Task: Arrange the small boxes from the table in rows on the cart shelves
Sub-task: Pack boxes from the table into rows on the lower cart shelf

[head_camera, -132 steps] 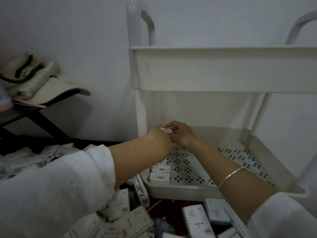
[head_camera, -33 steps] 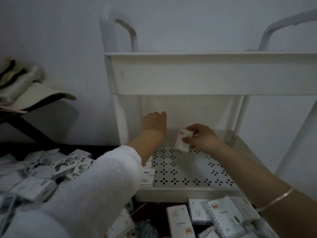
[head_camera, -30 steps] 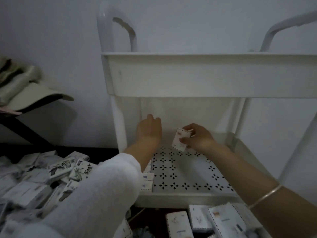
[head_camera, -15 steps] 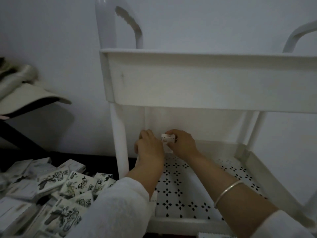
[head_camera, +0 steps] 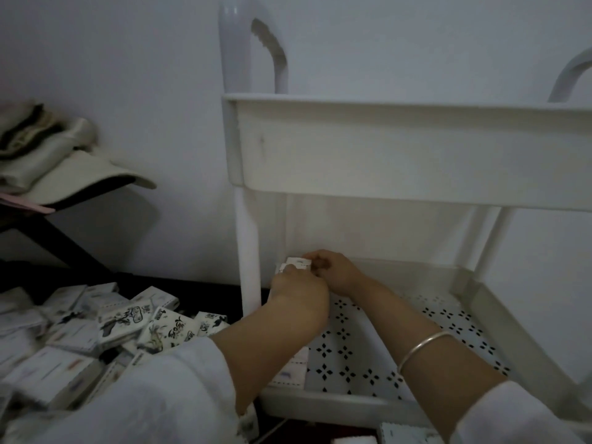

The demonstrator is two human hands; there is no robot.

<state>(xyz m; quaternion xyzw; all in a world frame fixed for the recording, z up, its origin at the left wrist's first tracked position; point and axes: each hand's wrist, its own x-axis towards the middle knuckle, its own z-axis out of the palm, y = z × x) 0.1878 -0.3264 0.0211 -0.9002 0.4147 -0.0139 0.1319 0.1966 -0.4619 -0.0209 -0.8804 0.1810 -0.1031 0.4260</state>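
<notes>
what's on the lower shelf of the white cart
At the back-left corner of the white perforated lower shelf, the right hand pinches a small white box that the left hand touches. Another white box shows near the front; the left forearm hides what lies between.

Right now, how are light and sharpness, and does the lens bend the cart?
Head view: dim and grainy, no glare; cart posts lean from wide-angle distortion; loose boxes at lower left blur; left hand, right hand and small box are fairly sharp.
</notes>
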